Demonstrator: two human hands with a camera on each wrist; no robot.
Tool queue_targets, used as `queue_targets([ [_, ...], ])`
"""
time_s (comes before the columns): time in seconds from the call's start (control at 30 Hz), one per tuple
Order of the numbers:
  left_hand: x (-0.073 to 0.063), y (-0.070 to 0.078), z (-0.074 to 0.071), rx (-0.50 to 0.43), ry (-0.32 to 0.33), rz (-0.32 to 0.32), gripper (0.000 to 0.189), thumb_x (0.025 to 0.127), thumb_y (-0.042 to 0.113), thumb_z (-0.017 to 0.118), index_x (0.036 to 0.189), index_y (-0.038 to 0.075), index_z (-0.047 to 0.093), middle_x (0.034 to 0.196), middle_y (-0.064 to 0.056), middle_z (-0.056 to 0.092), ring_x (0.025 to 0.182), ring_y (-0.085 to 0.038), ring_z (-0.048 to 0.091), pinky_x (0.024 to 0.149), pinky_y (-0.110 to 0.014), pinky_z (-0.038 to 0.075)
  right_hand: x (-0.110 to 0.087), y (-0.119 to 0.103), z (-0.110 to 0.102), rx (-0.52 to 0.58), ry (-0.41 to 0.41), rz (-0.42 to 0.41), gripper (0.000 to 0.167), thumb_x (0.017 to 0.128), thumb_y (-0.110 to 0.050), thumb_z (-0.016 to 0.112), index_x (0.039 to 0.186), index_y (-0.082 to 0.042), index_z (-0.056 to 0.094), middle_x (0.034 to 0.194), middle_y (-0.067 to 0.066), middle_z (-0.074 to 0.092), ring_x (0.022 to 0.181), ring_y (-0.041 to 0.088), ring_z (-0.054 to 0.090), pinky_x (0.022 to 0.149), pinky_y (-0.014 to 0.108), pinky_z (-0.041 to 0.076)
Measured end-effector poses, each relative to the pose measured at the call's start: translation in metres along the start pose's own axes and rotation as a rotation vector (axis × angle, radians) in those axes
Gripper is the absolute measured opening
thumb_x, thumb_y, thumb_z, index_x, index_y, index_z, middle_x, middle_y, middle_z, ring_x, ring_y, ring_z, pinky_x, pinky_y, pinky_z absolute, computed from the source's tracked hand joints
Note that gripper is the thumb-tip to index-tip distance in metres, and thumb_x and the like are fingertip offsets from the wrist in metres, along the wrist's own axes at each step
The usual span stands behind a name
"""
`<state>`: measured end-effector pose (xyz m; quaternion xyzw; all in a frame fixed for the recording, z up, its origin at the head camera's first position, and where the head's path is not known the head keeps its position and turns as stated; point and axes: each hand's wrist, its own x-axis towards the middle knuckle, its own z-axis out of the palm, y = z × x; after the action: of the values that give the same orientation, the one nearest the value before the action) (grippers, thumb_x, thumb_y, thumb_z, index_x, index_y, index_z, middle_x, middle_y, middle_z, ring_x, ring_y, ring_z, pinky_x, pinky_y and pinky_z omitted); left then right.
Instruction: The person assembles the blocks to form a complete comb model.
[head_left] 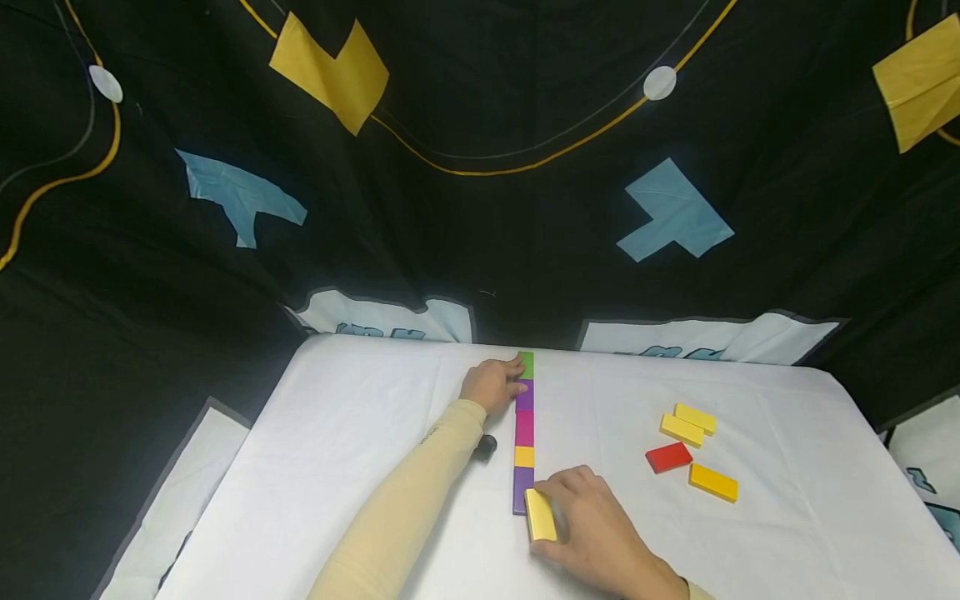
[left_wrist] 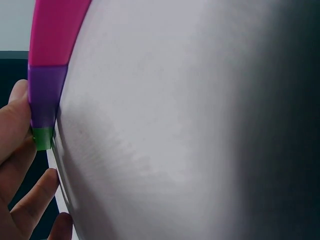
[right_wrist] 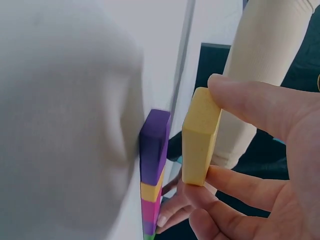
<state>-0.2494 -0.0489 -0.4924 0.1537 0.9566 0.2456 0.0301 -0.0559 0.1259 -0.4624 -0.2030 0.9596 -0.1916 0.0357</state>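
Observation:
On the white table a row of coloured blocks runs away from the person: green [head_left: 527,364], purple [head_left: 525,396], pink [head_left: 524,429], orange [head_left: 524,457] and a nearer purple block [head_left: 523,487]. At the row's far end, my left hand [head_left: 491,385] touches its left side with extended fingers, beside the green and far purple blocks. My right hand [head_left: 596,529] pinches a yellow block [right_wrist: 201,135] between thumb and fingertips by its two ends. In the right wrist view that block hangs beside the row's near end, apart from the near purple block [right_wrist: 155,145].
To the right lie a red block [head_left: 669,457] and several yellow blocks [head_left: 713,483]. A small black object [head_left: 485,448] sits by the left sleeve. Behind the table's far edge hangs a black cloth [head_left: 525,250] with blue and yellow shapes.

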Motion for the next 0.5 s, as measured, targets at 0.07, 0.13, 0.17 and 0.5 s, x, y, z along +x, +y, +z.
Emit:
queue_targets([
  [0.07,0.0003,-0.0003,0.0,0.003,-0.004,-0.004,0.047,0.093,0.032,0.073,0.137,0.021,0.062,0.148,0.007,0.052,0.136,-0.027,0.05,0.112,-0.044,0.041,-0.0003,-0.002,0.001,0.003,-0.017,-0.002,0.062,0.069,-0.045,0.089,0.12,-0.013,0.072,0.111,-0.004,0.065,0.107,0.017,0.054,0.093,0.044,0.052],
  [0.13,0.0007,-0.0005,0.0001,0.005,-0.005,-0.004,0.047,0.093,0.032,0.073,0.138,0.021,0.062,0.148,0.008,0.052,0.136,-0.027,0.05,0.112,-0.044,0.041,-0.0009,-0.0038,0.0022,0.004,-0.037,-0.007,0.063,0.069,-0.046,0.089,0.12,-0.014,0.072,0.111,-0.004,0.065,0.107,0.017,0.054,0.092,0.044,0.052],
  [0.17,0.0008,-0.0007,0.0002,0.009,-0.006,-0.004,0.047,0.093,0.032,0.073,0.138,0.021,0.062,0.148,0.008,0.052,0.136,-0.027,0.05,0.112,-0.044,0.041,-0.0011,-0.0047,0.0027,0.002,-0.049,-0.006,0.064,0.069,-0.047,0.088,0.121,-0.014,0.072,0.112,-0.004,0.065,0.107,0.017,0.054,0.092,0.044,0.052],
  [0.5,0.0011,-0.0005,0.0007,0.005,-0.01,-0.01,0.047,0.093,0.032,0.073,0.137,0.022,0.063,0.148,0.009,0.052,0.136,-0.028,0.05,0.112,-0.044,0.041,-0.0021,-0.0095,0.0071,0.012,-0.102,-0.049,0.065,0.07,-0.05,0.087,0.121,-0.013,0.07,0.113,-0.003,0.065,0.107,0.017,0.055,0.093,0.043,0.052],
])
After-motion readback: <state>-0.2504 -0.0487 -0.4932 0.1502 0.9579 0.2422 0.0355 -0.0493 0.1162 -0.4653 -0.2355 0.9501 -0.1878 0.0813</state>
